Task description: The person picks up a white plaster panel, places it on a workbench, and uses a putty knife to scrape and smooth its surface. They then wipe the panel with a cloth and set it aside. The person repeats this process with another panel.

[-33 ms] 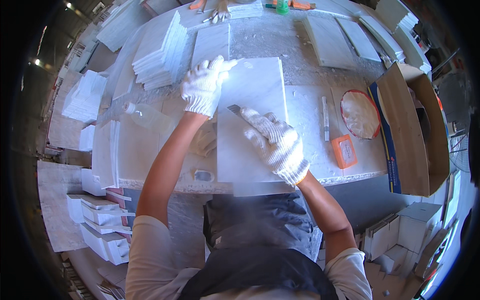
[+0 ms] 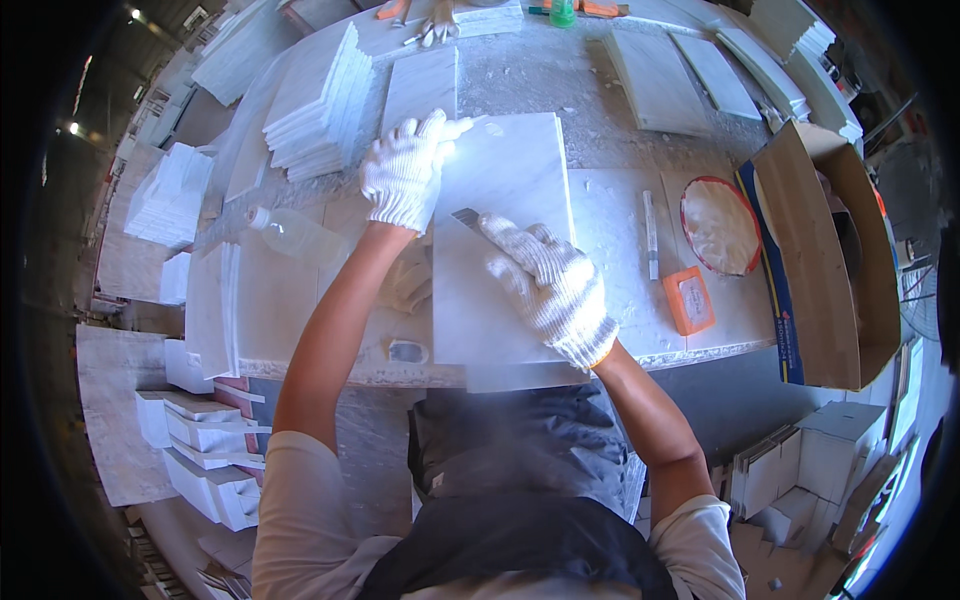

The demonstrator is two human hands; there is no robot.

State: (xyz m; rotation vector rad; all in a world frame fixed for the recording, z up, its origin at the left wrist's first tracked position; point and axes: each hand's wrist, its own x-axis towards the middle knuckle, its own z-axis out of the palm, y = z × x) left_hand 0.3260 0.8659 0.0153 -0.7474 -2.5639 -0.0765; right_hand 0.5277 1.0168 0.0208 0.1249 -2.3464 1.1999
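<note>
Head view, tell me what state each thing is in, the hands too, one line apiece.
Left hand: gloved, at the slab's upper left edge
Right hand: gloved, grip closed on the blade
Blade: held at the slab; contact unclear
Slab: broad face up
Box: open
Bottle: looks capped; upright or lying, unclear
Spare gloves: unworn
Stack: piled, edges uneven

Worn are 2 white knit gloves (image 2: 402, 180) (the right cuff (image 2: 603, 355) yellow-edged), pale short sleeves (image 2: 298, 495) and a dark apron-like garment (image 2: 520, 540).
</note>
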